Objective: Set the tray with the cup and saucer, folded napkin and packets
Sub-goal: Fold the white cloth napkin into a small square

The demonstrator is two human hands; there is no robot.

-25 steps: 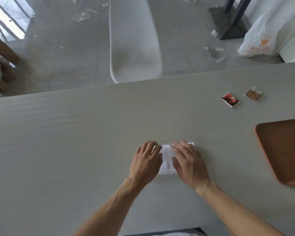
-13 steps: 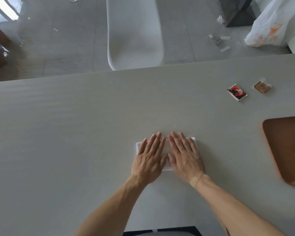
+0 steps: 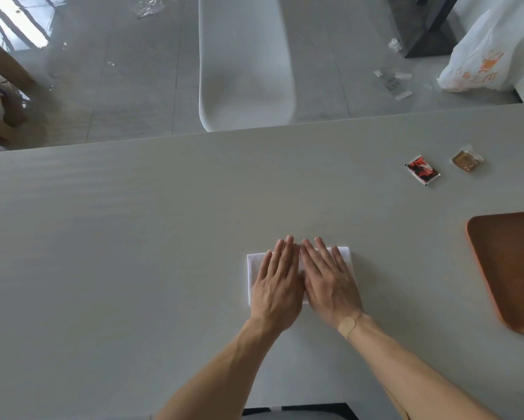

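Observation:
A white folded napkin (image 3: 255, 272) lies flat on the grey table (image 3: 133, 253), slightly right of its middle. My left hand (image 3: 277, 283) and my right hand (image 3: 329, 280) rest palm-down on it, side by side, fingers straight and pointing away from me. Most of the napkin is hidden under them. A red packet (image 3: 422, 169) and a brown packet (image 3: 467, 160) lie at the far right of the table. The brown wooden tray (image 3: 509, 265) is at the right edge, partly cut off by the frame and bare where visible. No cup or saucer is in view.
A white chair (image 3: 244, 65) stands beyond the table's far edge. On the floor at the top right are a white plastic bag (image 3: 485, 59), a dark stand base (image 3: 421, 28) and scattered scraps.
Both hands went from curled fingers working the napkin to flat palms pressing it; the napkin now shows wider at the left. The view shifted slightly.

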